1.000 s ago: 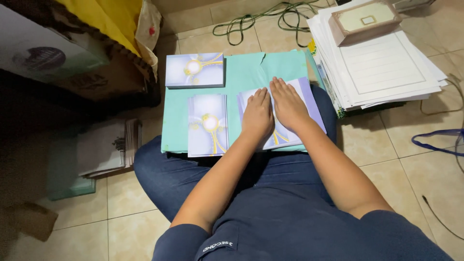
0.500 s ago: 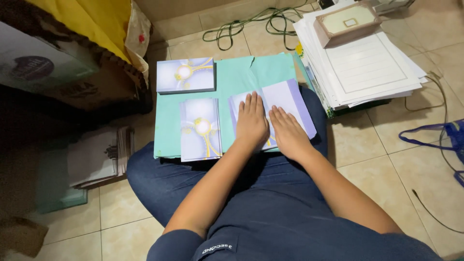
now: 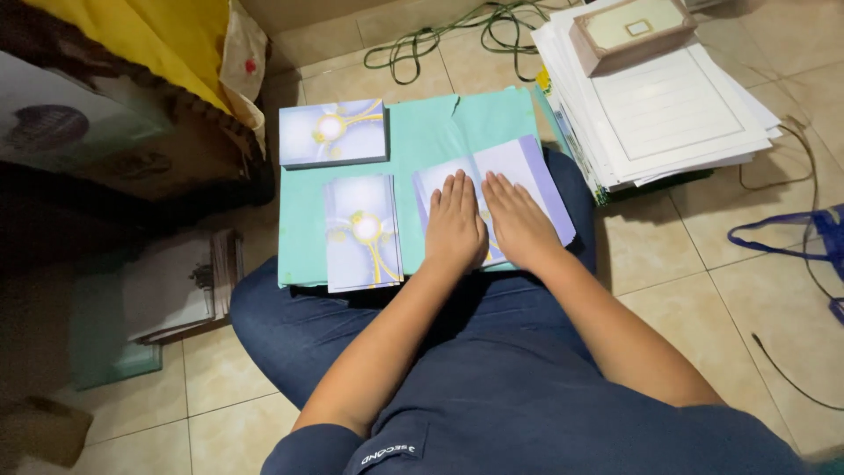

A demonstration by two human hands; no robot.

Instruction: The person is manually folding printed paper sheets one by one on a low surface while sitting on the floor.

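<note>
While the folded card (image 3: 514, 189) is being pressed flat on the green sheet (image 3: 431, 132), both hands (image 3: 488, 224) are being drawn nearer than a second ago, open-palmed, gripping nothing; creasing is seemingly finishing.

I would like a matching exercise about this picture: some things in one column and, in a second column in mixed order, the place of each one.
Things:
1. left hand
2. flat brown box
3. green cable
4. upright purple card stack

Places:
a. on the tiled floor at the top
b. flat on the open card, beside the right hand
c. on the stack of white sheets
d. on the green folder, left of both hands

Pairs: 1-b, 2-c, 3-a, 4-d
</note>
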